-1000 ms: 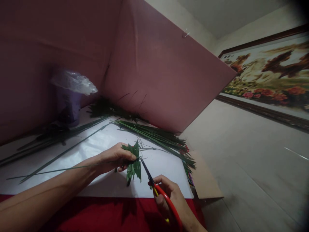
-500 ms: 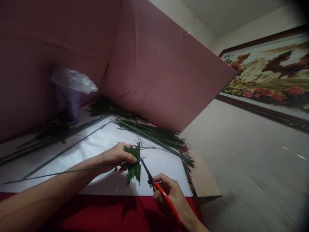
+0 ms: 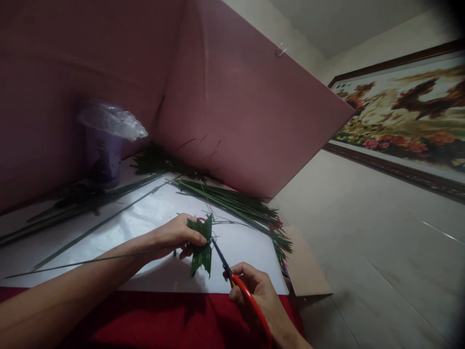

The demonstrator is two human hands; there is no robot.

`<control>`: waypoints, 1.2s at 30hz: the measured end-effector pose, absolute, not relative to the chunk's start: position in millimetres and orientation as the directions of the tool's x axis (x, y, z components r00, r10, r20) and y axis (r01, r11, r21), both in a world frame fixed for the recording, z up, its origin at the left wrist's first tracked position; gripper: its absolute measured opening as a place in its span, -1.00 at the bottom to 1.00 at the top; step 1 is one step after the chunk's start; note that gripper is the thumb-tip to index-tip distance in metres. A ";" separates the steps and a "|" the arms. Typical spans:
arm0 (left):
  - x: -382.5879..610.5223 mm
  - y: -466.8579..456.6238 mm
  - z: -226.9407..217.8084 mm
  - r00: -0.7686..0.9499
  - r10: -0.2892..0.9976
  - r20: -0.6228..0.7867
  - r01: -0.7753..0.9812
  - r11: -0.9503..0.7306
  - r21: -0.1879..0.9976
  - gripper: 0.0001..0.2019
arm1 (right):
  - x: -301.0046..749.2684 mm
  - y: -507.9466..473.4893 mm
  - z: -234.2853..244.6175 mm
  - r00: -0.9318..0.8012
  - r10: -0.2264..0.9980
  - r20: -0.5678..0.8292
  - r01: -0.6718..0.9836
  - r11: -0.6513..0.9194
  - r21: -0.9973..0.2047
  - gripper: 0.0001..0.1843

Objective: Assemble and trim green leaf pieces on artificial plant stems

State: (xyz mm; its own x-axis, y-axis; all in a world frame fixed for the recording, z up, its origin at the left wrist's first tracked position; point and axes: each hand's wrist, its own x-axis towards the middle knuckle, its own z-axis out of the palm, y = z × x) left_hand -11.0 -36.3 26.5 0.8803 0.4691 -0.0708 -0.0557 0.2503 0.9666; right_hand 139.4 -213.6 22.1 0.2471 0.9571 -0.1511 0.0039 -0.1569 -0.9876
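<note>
Over the white sheet, my left hand (image 3: 187, 232) is closed on a folded piece of green leaf (image 3: 202, 261) with jagged, cut ends. A long thin green strip (image 3: 90, 261) trails left from that hand across my forearm. My right hand (image 3: 254, 286) is closed round red-handled scissors (image 3: 242, 283). Their dark blades point up and left, with the tips at the leaf's right edge beside my left thumb. Thin fibres or a wire loop show near the tips; I cannot tell which. Something small and red peeks out behind the leaf.
Long green leaves (image 3: 225, 201) lie bundled behind my hands, and more stretch to the left (image 3: 119, 194). A purple container (image 3: 105, 157) with a clear plastic bag (image 3: 112, 120) on top stands at back left. Pink panels (image 3: 250, 106) rise behind. Cardboard (image 3: 308, 264) juts out at right.
Almost nothing differs. Both hands, the leaf and the scissors keep their places; the view has shifted very slightly.
</note>
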 end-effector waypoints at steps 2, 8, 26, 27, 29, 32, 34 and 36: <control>-11.0 -36.6 27.2 0.882 0.468 -0.062 -0.066 0.253 0.965 -0.87 | 139.4 -214.0 21.7 0.243 0.960 -0.138 -0.005 -0.141 -0.990 -0.69; -10.8 -37.1 26.8 0.881 0.469 -0.068 -0.057 0.248 0.967 -0.88 | 139.6 -215.2 17.7 0.275 0.950 -0.148 -0.002 -0.153 -0.988 -0.65; -12.1 -32.6 24.6 0.892 0.442 -0.090 -0.109 0.404 0.908 -0.89 | 146.3 -215.9 32.2 0.347 0.936 0.053 0.701 -0.221 -0.678 -0.73; -12.2 -32.6 25.1 0.895 0.437 -0.088 -0.114 0.416 0.902 -0.89 | 148.4 -213.7 31.8 0.312 0.943 0.116 0.800 -0.195 -0.567 -0.74; -12.2 -32.9 27.0 0.903 0.423 -0.077 -0.129 0.437 0.890 -0.88 | 152.1 -206.5 30.2 0.238 0.955 0.176 0.904 -0.151 -0.400 -0.74; -11.9 -33.6 30.7 0.909 0.413 -0.062 -0.146 0.453 0.879 -0.82 | 155.4 -189.7 25.6 0.174 0.970 0.169 0.947 -0.118 -0.299 -0.68; -11.6 -33.6 32.2 0.910 0.410 -0.062 -0.144 0.453 0.880 -0.79 | 156.0 -176.6 21.0 0.150 0.974 0.170 0.956 -0.099 -0.276 -0.70; -11.2 -32.8 31.8 0.908 0.413 -0.064 -0.143 0.450 0.882 -0.77 | 155.7 -164.3 16.0 0.121 0.974 0.189 0.957 -0.064 -0.284 -0.73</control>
